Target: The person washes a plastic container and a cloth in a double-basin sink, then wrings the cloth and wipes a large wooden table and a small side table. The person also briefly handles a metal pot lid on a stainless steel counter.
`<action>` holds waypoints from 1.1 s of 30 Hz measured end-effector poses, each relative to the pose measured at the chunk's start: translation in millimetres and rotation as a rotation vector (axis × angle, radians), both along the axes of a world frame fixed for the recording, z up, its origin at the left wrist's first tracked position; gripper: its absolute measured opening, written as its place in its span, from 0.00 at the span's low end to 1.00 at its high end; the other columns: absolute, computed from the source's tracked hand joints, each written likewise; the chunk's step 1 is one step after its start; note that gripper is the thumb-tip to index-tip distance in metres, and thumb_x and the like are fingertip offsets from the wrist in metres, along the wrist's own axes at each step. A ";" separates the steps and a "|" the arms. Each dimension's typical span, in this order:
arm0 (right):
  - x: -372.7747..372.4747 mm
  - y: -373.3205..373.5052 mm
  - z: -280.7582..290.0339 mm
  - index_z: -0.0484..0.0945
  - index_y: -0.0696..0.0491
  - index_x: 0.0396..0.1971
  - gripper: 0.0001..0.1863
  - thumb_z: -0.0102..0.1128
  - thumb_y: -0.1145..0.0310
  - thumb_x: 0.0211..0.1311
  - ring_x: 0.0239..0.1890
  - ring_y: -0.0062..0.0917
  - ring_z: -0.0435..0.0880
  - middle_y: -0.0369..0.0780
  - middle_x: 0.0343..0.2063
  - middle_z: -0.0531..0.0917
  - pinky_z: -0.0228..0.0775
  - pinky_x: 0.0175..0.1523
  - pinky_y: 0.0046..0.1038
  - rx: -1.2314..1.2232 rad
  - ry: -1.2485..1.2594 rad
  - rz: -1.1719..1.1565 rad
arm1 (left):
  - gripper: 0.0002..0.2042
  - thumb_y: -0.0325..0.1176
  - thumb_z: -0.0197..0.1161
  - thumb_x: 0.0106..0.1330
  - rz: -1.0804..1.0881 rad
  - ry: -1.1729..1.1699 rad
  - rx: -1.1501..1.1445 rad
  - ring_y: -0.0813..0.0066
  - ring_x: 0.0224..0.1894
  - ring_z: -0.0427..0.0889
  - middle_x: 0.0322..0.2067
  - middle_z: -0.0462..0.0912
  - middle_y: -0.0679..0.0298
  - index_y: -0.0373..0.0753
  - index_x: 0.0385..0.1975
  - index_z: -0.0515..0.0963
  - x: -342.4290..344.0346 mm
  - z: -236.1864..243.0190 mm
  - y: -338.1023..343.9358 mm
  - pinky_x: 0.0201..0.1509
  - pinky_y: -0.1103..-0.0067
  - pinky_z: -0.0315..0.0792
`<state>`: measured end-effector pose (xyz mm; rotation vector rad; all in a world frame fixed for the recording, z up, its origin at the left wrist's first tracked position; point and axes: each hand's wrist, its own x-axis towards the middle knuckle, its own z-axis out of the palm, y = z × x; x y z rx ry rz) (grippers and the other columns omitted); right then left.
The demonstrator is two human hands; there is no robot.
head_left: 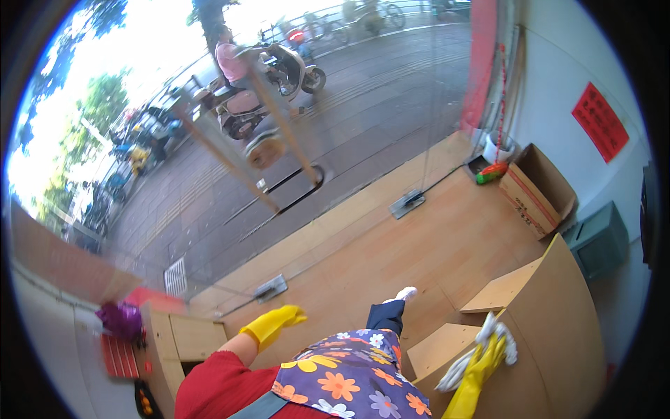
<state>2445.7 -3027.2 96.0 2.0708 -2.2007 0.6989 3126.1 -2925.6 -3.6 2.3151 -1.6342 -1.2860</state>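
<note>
Both of my hands wear yellow rubber gloves. My left hand [273, 325] is held out above the wooden floor [328, 293], its fingers loosely extended with nothing in them. My right hand [487, 359] grips a white cloth [506, 341] against the curved top edge of a light wooden desk [558, 335] with open shelves [499, 283]. A floral apron [342, 380] covers my front, and a white shoe [406, 293] shows past it.
Glass doors with metal floor fittings [408, 204] face a pavement with a scooter rider [234, 63] and parked two-wheelers. At right stand a cardboard box [534, 199], mop [492, 173] and grey-green bin [600, 241]. At left are a wooden cabinet [195, 335] and purple bag [118, 321].
</note>
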 end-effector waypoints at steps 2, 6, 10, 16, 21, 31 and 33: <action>-27.4 -80.1 -8.3 0.74 0.54 0.65 0.27 0.55 0.52 0.74 0.69 0.55 0.68 0.56 0.67 0.71 0.55 0.73 0.53 -0.054 0.012 -0.037 | 0.22 0.49 0.66 0.70 -0.045 -0.024 0.162 0.53 0.54 0.84 0.52 0.86 0.50 0.36 0.52 0.83 2.6 -3.9 -28.3 0.62 0.66 0.76; -82.4 -239.7 -18.9 0.76 0.52 0.63 0.25 0.55 0.52 0.74 0.66 0.51 0.72 0.53 0.65 0.74 0.61 0.70 0.49 -0.153 0.054 -0.126 | 0.22 0.48 0.65 0.71 -0.081 -0.070 0.312 0.54 0.55 0.84 0.52 0.86 0.50 0.37 0.53 0.83 5.4 1.8 -127.6 0.62 0.66 0.75; -128.0 -361.3 -1.4 0.80 0.51 0.56 0.20 0.56 0.59 0.71 0.61 0.46 0.76 0.48 0.58 0.79 0.64 0.68 0.44 -0.163 -0.105 -0.182 | 0.21 0.48 0.65 0.71 -0.110 -0.061 0.290 0.55 0.55 0.83 0.53 0.85 0.50 0.37 0.53 0.83 -7.0 17.5 -257.1 0.63 0.67 0.74; -180.9 -474.2 -3.9 0.83 0.49 0.49 0.15 0.60 0.62 0.67 0.55 0.44 0.79 0.46 0.48 0.84 0.64 0.66 0.45 -0.214 0.056 -0.372 | 0.21 0.48 0.64 0.72 -0.194 0.018 0.232 0.56 0.56 0.83 0.54 0.85 0.50 0.37 0.54 0.82 -65.6 22.4 -420.2 0.64 0.67 0.73; -177.8 -463.8 -10.2 0.82 0.50 0.51 0.16 0.62 0.61 0.66 0.58 0.47 0.79 0.47 0.53 0.83 0.66 0.65 0.46 -0.265 -0.010 -0.320 | 0.21 0.48 0.63 0.73 -0.335 0.006 0.167 0.57 0.57 0.82 0.54 0.85 0.50 0.38 0.55 0.82 -92.8 39.3 -532.5 0.65 0.68 0.72; -54.7 -313.3 31.1 0.78 0.54 0.57 0.22 0.61 0.59 0.68 0.65 0.50 0.72 0.51 0.63 0.76 0.61 0.70 0.48 0.056 -0.054 -0.806 | 0.21 0.47 0.61 0.74 -0.485 -0.139 0.159 0.60 0.59 0.81 0.55 0.84 0.50 0.38 0.56 0.82 -143.0 -7.7 -780.9 0.67 0.69 0.71; -47.2 -356.6 7.3 0.77 0.55 0.59 0.24 0.61 0.57 0.68 0.67 0.51 0.70 0.52 0.64 0.74 0.59 0.71 0.49 0.052 -0.011 -0.881 | 0.21 0.47 0.61 0.74 -0.534 -0.140 0.136 0.60 0.59 0.81 0.56 0.84 0.50 0.39 0.57 0.82 -180.5 -27.8 -843.2 0.67 0.69 0.70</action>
